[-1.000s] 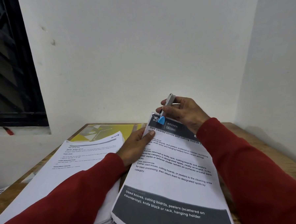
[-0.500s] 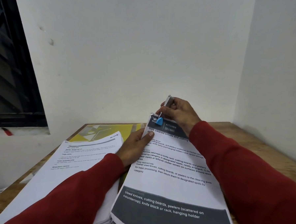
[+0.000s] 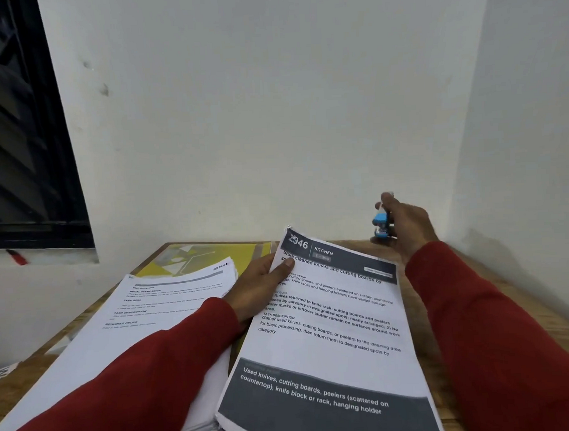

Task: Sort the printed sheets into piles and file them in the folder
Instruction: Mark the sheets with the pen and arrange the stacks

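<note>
The top sheet of the right pile [image 3: 332,328], lying along the table's right part, carries a dark header band reading "2946" and "KITCHEN", then the heading "Store cleaned knives and cutting boards by". Below stand "TASK DESCRIPTION" and "Gather used knives, cutting boards, or peelers to the cleaning area". Its dark bottom band reads "Used knives, cutting boards, peelers (scattered on countertop), knife block or rack, hanging holder". The left pile's top sheet [image 3: 169,303] shows "SECTION", "TASK GOAL", "TASK DESCRIPTION" and "REQUIRED PROPS"; its finer print is unreadable.

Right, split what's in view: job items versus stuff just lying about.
Job:
- kitchen sheets, left hand holding them
- second paper pile
- yellow folder
- blue stapler in right hand

Lying about:
- white cloth off the table's left edge
</note>
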`<control>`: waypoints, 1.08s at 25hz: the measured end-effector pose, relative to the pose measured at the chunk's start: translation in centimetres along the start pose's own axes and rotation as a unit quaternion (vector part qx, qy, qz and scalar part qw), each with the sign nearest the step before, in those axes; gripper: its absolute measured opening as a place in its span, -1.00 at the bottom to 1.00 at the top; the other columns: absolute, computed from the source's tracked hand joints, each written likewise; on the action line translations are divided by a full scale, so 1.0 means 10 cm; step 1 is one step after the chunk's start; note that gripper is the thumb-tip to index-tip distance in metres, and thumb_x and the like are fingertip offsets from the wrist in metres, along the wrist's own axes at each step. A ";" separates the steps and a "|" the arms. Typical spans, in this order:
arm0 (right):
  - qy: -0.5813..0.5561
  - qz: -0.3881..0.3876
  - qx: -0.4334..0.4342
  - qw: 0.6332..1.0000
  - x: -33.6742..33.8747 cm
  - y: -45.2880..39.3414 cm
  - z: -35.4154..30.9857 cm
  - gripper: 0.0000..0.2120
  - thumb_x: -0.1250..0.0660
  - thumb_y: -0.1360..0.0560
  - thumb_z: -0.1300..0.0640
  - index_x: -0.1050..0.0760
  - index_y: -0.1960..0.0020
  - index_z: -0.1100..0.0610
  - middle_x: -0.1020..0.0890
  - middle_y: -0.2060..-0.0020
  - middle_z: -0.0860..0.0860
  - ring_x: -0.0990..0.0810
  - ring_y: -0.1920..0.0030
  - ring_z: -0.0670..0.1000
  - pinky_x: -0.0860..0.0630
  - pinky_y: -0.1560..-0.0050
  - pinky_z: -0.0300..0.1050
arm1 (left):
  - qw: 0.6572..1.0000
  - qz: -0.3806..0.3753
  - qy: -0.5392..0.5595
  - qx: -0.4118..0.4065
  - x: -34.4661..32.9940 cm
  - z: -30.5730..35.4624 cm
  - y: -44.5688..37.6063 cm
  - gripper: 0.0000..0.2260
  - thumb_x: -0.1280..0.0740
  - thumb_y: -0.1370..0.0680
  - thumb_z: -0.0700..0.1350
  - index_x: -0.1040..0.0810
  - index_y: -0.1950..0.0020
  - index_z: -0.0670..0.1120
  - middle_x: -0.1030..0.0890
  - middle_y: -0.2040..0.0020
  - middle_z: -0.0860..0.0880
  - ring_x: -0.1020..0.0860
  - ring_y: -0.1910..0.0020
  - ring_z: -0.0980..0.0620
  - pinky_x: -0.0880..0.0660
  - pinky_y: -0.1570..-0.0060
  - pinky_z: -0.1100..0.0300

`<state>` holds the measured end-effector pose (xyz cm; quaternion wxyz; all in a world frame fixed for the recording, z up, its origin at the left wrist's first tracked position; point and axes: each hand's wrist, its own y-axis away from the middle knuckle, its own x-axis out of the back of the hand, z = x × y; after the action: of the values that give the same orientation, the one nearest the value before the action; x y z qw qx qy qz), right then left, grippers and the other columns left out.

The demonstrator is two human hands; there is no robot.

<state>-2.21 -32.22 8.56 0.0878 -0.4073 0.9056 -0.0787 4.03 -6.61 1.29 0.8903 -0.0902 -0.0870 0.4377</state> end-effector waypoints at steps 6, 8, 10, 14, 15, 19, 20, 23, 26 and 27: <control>0.432 -0.037 0.046 0.900 0.30 0.11 0.41 -0.63 -0.28 -0.59 -0.05 -0.54 0.28 0.17 -0.58 0.42 0.07 -0.54 0.34 0.06 -0.42 0.24 -0.09 | 0.998 0.049 -0.031 -0.006 0.02 0.16 0.04 -0.81 -0.42 -0.55 -0.21 -0.61 -0.16 -0.14 -0.70 -0.10 -0.14 -0.69 0.02 -0.08 -0.64 0.06 0.09; 0.475 -0.079 0.010 0.876 0.32 0.19 0.46 -0.70 -0.27 -0.60 -0.06 -0.54 0.19 0.12 -0.58 0.34 0.05 -0.56 0.24 0.06 -0.41 0.20 -0.12 | 0.996 0.088 -0.027 -0.001 0.10 0.26 0.04 -0.77 -0.43 -0.54 -0.24 -0.59 -0.19 -0.22 -0.67 -0.13 -0.23 -0.66 0.01 -0.13 -0.61 -0.03 0.00; 0.512 -0.091 -0.020 0.854 0.33 0.20 0.53 -0.69 -0.28 -0.58 -0.09 -0.51 0.22 0.08 -0.57 0.34 0.02 -0.56 0.22 0.04 -0.42 0.20 -0.14 | 0.994 0.109 -0.012 0.004 0.23 0.37 0.06 -0.75 -0.42 -0.54 -0.26 -0.57 -0.21 -0.26 -0.66 -0.13 -0.25 -0.65 0.04 -0.13 -0.61 -0.03 -0.03; 0.566 -0.087 -0.038 0.819 0.34 0.21 0.58 -0.65 -0.29 -0.51 -0.21 -0.61 0.11 0.07 -0.66 0.13 0.06 -0.61 0.02 0.10 -0.52 -0.16 0.02 | 0.990 0.136 0.027 0.033 0.59 0.63 0.25 -0.78 -0.41 -0.55 -0.26 -0.57 -0.18 -0.22 -0.68 -0.06 -0.21 -0.68 0.17 -0.09 -0.65 0.21 0.07; 0.598 -0.078 -0.039 0.797 0.31 0.25 0.56 -0.58 -0.27 -0.50 -0.26 -0.62 0.01 0.07 -0.66 -0.01 0.08 -0.58 -0.09 0.13 -0.46 -0.26 0.07 | 0.989 0.140 0.033 0.043 0.68 0.66 0.32 -0.79 -0.40 -0.55 -0.26 -0.57 -0.18 -0.21 -0.68 -0.05 -0.21 -0.68 0.19 -0.08 -0.65 0.25 0.08; 0.535 -0.007 0.093 0.840 0.04 0.66 0.31 -0.43 -0.19 -0.49 -0.38 -0.59 -0.23 0.01 -0.57 -0.27 0.10 -0.47 -0.27 0.20 -0.37 -0.28 0.12 | 0.985 0.148 0.003 0.087 1.10 0.61 0.56 -0.89 -0.40 -0.57 -0.23 -0.61 -0.09 -0.14 -0.70 -0.03 -0.17 -0.69 0.16 -0.08 -0.65 0.14 0.05; 0.453 -0.033 0.136 0.881 -0.09 0.82 0.24 -0.45 -0.19 -0.50 -0.37 -0.62 -0.19 0.03 -0.63 -0.18 0.07 -0.52 -0.18 0.14 -0.43 -0.20 0.03 | 0.984 0.148 -0.019 0.098 1.25 0.58 0.62 -0.88 -0.41 -0.56 -0.21 -0.61 -0.10 -0.13 -0.69 -0.08 -0.17 -0.68 0.11 -0.09 -0.64 0.03 0.02; 0.323 -0.169 0.169 0.916 -0.60 1.42 0.10 -0.54 -0.19 -0.53 -0.29 -0.65 -0.03 0.04 -0.69 0.05 -0.04 -0.59 0.03 0.00 -0.43 0.04 -0.11 | 0.970 0.154 -0.138 0.127 1.63 0.43 0.75 -0.77 -0.47 -0.52 -0.11 -0.62 -0.17 -0.09 -0.68 -0.14 -0.12 -0.66 -0.05 -0.08 -0.55 -0.20 0.02; 0.360 -0.253 0.161 0.884 -1.08 1.65 0.23 -0.45 -0.25 -0.48 -0.32 -0.63 -0.07 0.14 -0.67 0.02 0.08 -0.61 -0.04 0.08 -0.46 -0.04 -0.07 | 0.895 0.225 -0.354 0.150 1.85 0.25 0.86 -0.60 -0.48 -0.47 0.10 -0.58 -0.22 -0.05 -0.64 -0.14 -0.08 -0.60 -0.13 -0.10 -0.49 -0.11 0.17; 0.392 -0.268 0.147 0.868 -1.22 1.66 0.29 -0.39 -0.27 -0.47 -0.33 -0.59 -0.18 0.19 -0.64 -0.07 0.14 -0.60 -0.09 0.10 -0.46 -0.09 -0.07 | 0.857 0.249 -0.420 0.164 1.90 0.20 0.91 -0.53 -0.43 -0.45 0.20 -0.54 -0.24 -0.05 -0.60 -0.16 -0.10 -0.57 -0.17 -0.14 -0.49 -0.13 0.13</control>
<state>-5.62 -12.36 3.38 -0.2398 -0.5528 0.6995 -0.3841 8.07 14.18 2.49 0.6322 0.2309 -0.3546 0.6490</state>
